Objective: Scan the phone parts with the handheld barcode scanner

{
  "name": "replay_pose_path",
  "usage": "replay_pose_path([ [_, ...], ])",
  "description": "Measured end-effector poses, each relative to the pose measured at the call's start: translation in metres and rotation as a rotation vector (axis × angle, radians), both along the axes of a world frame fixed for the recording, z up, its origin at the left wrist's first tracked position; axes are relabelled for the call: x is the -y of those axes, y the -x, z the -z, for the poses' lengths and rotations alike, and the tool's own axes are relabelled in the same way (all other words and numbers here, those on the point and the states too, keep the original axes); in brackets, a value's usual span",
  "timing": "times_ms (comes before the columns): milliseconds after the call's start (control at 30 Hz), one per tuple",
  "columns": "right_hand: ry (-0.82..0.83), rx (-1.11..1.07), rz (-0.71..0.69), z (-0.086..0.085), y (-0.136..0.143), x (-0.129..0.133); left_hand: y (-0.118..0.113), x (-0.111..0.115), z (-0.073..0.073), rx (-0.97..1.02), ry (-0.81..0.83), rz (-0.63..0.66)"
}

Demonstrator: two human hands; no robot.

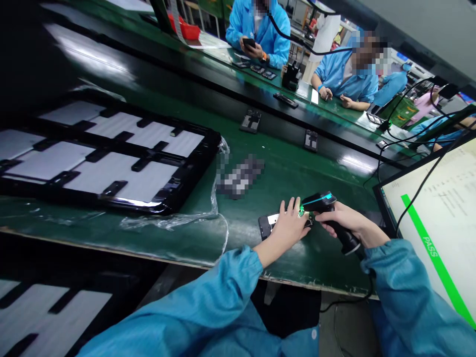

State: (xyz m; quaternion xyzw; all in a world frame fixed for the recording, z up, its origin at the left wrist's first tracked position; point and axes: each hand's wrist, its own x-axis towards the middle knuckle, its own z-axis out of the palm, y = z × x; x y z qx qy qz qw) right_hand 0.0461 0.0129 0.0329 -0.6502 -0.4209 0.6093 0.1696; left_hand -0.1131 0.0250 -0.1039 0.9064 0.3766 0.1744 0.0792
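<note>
My right hand (340,218) is wrapped round the grip of a black barcode scanner (347,235) with a blue stripe. The scanner's head points left and down, and green light falls by my left fingers. A dark phone body (265,227) with a white label lies on the green bench, partly hidden under my left hand (288,223). That hand rests flat over it with its fingers stretched out. Another phone-like piece (241,177), blurred out, lies farther back on the bench.
A black tray (193,178) with grey-white pads stands at left, plastic film (171,220) around it. At right a monitor (442,208) shows a green PASS bar. Phone bodies (251,121) lie along the dark conveyor strip (208,94). Co-workers in blue (277,34) sit across.
</note>
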Motion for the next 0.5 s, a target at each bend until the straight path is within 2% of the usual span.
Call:
replay_pose_path([
  [500, -0.015, -0.024, 0.051, -0.0093, 0.0076, 0.0014, -0.0036, 0.0039, 0.0007, -0.014, 0.006, -0.008],
])
